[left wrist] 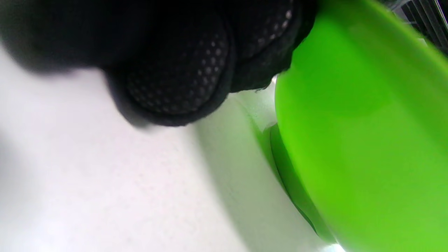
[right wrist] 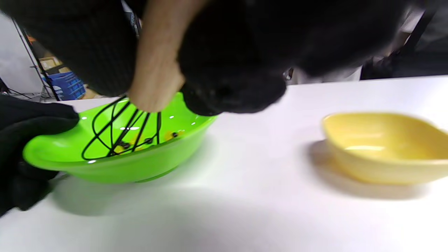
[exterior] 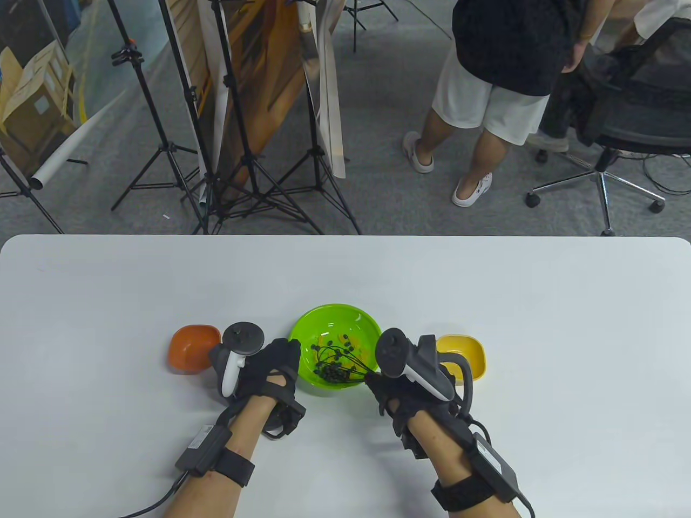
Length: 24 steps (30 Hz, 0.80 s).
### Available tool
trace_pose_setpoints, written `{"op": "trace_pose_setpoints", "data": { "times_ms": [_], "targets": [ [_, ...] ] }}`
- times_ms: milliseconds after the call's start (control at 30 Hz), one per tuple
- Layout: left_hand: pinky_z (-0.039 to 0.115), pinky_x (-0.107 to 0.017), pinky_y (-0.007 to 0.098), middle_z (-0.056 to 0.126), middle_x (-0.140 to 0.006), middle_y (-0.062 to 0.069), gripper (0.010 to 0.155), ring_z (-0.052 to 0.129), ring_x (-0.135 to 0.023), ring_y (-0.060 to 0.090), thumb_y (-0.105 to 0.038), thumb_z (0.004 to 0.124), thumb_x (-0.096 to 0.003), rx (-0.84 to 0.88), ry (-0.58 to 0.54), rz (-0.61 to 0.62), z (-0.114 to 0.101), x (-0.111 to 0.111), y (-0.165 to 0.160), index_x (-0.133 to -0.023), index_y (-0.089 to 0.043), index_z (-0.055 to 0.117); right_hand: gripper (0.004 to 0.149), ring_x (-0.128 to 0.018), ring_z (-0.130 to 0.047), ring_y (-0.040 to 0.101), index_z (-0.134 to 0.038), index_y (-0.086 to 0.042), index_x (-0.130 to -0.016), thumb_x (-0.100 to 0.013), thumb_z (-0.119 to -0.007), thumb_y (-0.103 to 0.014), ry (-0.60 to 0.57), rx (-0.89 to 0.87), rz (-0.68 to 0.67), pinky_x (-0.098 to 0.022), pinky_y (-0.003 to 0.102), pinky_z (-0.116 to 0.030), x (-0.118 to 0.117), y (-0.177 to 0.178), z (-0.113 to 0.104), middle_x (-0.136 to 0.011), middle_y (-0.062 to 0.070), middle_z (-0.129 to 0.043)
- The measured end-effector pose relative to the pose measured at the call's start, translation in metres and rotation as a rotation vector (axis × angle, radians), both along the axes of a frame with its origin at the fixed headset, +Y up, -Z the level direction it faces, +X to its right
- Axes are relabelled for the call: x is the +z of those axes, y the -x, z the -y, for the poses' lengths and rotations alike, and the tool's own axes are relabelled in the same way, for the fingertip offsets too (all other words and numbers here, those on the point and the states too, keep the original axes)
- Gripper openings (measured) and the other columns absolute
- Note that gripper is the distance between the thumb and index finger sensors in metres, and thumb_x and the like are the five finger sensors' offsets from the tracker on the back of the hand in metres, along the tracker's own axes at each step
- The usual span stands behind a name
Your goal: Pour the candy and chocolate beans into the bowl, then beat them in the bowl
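A green bowl (exterior: 336,324) sits mid-table with dark chocolate beans (exterior: 330,372) and a few yellow candies (exterior: 326,341) inside. My left hand (exterior: 272,367) grips the bowl's left rim; in the left wrist view gloved fingers (left wrist: 182,70) press beside the green bowl (left wrist: 364,140). My right hand (exterior: 386,386) holds a black wire whisk (exterior: 340,361) whose loops dip into the beans. In the right wrist view the whisk (right wrist: 122,129) stands in the green bowl (right wrist: 115,164), and my left hand (right wrist: 28,140) clasps the rim.
An orange bowl (exterior: 191,348) lies left of my left hand. A yellow bowl (exterior: 464,359), seemingly empty (right wrist: 385,147), sits to the right. Beyond the table's far edge stand tripods (exterior: 232,162), a person (exterior: 486,108) and an office chair (exterior: 621,135).
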<state>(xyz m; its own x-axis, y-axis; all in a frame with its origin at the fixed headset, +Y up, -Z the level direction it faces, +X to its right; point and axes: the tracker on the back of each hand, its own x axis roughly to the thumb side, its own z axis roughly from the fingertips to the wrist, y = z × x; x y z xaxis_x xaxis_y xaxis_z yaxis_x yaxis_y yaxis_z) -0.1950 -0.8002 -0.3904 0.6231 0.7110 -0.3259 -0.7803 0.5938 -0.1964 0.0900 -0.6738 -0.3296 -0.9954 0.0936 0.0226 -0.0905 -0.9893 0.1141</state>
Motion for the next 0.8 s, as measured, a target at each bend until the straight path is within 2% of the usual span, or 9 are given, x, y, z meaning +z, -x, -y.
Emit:
{"op": "trace_pose_setpoints", "data": {
  "times_ms": [233, 400, 533, 633, 733, 800],
  "targets": [
    [0.093, -0.017, 0.028, 0.100, -0.039, -0.010, 0.045, 0.108, -0.025, 0.017, -0.057, 0.067, -0.0478, -0.011, -0.001, 0.021, -0.001, 0.000, -0.003, -0.070, -0.020, 0.080, 0.056, -0.003, -0.093, 0.022, -0.095, -0.009, -0.073, -0.045, -0.084, -0.056, -0.061, 0.099, 0.129, 0.004, 0.037, -0.085, -0.013, 0.001, 0.002, -0.036, 0.010, -0.102],
    [0.093, -0.017, 0.028, 0.100, -0.039, -0.011, 0.045, 0.108, -0.025, 0.017, -0.057, 0.067, -0.0477, 0.001, 0.006, 0.028, 0.000, -0.001, -0.002, -0.069, -0.020, 0.080, 0.058, -0.002, -0.093, 0.020, -0.092, -0.006, -0.072, -0.046, -0.079, -0.056, -0.049, -0.034, 0.148, 0.005, 0.036, -0.085, -0.025, 0.005, 0.024, -0.035, 0.009, -0.101],
    [0.093, -0.017, 0.028, 0.100, -0.039, -0.011, 0.045, 0.108, -0.026, 0.017, -0.057, 0.066, -0.0479, 0.006, 0.010, 0.025, 0.000, -0.001, -0.002, -0.070, -0.021, 0.080, 0.058, -0.002, -0.093, 0.020, -0.092, -0.007, -0.073, -0.046, -0.078, -0.056, 0.001, -0.158, 0.074, 0.005, 0.036, -0.085, -0.022, 0.016, 0.036, -0.035, 0.009, -0.101],
    [0.093, -0.017, 0.028, 0.100, -0.039, -0.011, 0.045, 0.108, -0.026, 0.017, -0.057, 0.065, -0.0480, 0.015, 0.010, 0.011, 0.000, -0.001, 0.000, -0.070, -0.020, 0.080, 0.056, -0.001, -0.093, 0.021, -0.094, -0.009, -0.073, -0.046, -0.079, -0.056, -0.008, -0.098, 0.020, 0.005, 0.036, -0.085, -0.014, 0.019, 0.028, -0.034, 0.009, -0.102],
    [0.093, -0.017, 0.028, 0.100, -0.039, -0.011, 0.045, 0.108, -0.026, 0.017, -0.057, 0.065, -0.0479, 0.017, 0.014, 0.010, 0.000, -0.001, 0.000, -0.070, -0.021, 0.080, 0.056, -0.001, -0.093, 0.023, -0.095, -0.008, -0.072, -0.046, -0.083, -0.055, 0.058, -0.139, -0.012, 0.005, 0.038, -0.085, -0.007, 0.016, 0.019, -0.035, 0.011, -0.102],
    [0.093, -0.017, 0.028, 0.100, -0.039, -0.011, 0.045, 0.108, -0.026, 0.017, -0.057, 0.065, -0.0478, 0.012, 0.012, 0.009, 0.000, -0.001, 0.000, -0.070, -0.021, 0.080, 0.055, -0.002, -0.093, 0.024, -0.096, -0.008, -0.072, -0.045, -0.085, -0.056, 0.033, -0.052, -0.016, 0.005, 0.038, -0.085, -0.003, 0.012, 0.009, -0.034, 0.011, -0.103]
  ]
}}
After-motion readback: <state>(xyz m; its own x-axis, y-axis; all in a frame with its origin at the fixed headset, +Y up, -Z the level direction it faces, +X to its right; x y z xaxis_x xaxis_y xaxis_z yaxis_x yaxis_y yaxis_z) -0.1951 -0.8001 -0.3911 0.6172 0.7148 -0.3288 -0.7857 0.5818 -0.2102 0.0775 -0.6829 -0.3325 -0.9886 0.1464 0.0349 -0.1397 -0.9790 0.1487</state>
